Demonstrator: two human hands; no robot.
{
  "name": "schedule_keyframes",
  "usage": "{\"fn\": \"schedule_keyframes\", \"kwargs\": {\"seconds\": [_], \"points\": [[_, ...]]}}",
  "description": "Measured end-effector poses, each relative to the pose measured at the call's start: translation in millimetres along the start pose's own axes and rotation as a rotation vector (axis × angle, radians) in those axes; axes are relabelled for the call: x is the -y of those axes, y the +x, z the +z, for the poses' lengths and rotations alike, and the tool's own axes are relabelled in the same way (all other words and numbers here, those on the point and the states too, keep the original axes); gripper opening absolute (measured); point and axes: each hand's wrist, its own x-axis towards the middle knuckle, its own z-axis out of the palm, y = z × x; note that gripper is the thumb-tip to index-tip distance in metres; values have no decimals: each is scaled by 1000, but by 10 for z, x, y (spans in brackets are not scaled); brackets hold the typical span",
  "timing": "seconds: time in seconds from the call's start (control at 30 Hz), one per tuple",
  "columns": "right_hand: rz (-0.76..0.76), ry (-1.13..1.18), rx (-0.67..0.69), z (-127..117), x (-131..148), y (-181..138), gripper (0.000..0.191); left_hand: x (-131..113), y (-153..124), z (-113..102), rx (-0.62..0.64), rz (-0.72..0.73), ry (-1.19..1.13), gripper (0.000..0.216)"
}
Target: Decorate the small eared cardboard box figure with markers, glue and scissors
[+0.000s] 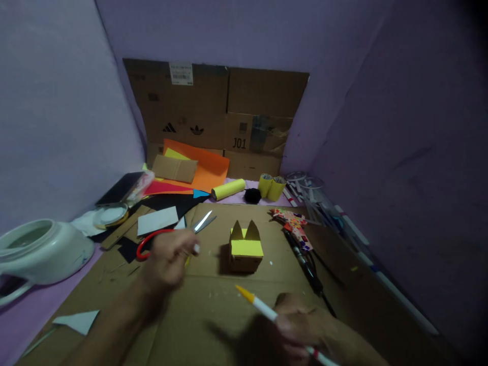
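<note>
A slim white marker [263, 307] with a yellow-orange pointed end is gripped in my right hand [305, 323], which hovers at the lower right. My left hand [170, 256] is curled with its fingers pinched, slightly blurred, in front of the red-handled scissors [205, 223]. A small white spot shows at its fingertips; I cannot make out what it is. Between and beyond both hands stands a small cardboard box [246, 262] with a yellow top and two pointed brown ears. Neither hand touches this box.
A cardboard sheet [183, 325] covers the work surface. At left are a white ceramic pot [76, 249] and paper scraps [78, 321]. Yellow tubes [229, 189] and a black pom-pom [252, 195] lie behind; a black corded tool [305, 264] lies right. Walls close in both sides.
</note>
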Motion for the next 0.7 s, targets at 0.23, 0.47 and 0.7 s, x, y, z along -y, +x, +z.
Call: {"fn": "schedule_keyframes", "kwargs": {"seconds": [0.23,0.47,0.7], "points": [[-301,-101,-313,-111,246,-39,48,203,68,246,214,-132,101,22],[-418,-31,-515,-181,302,-63,50,-3,67,295,212,-259,-104,77],[-400,-56,-618,-148,345,-97,53,-287,181,555,230,-511,-436,98]]}}
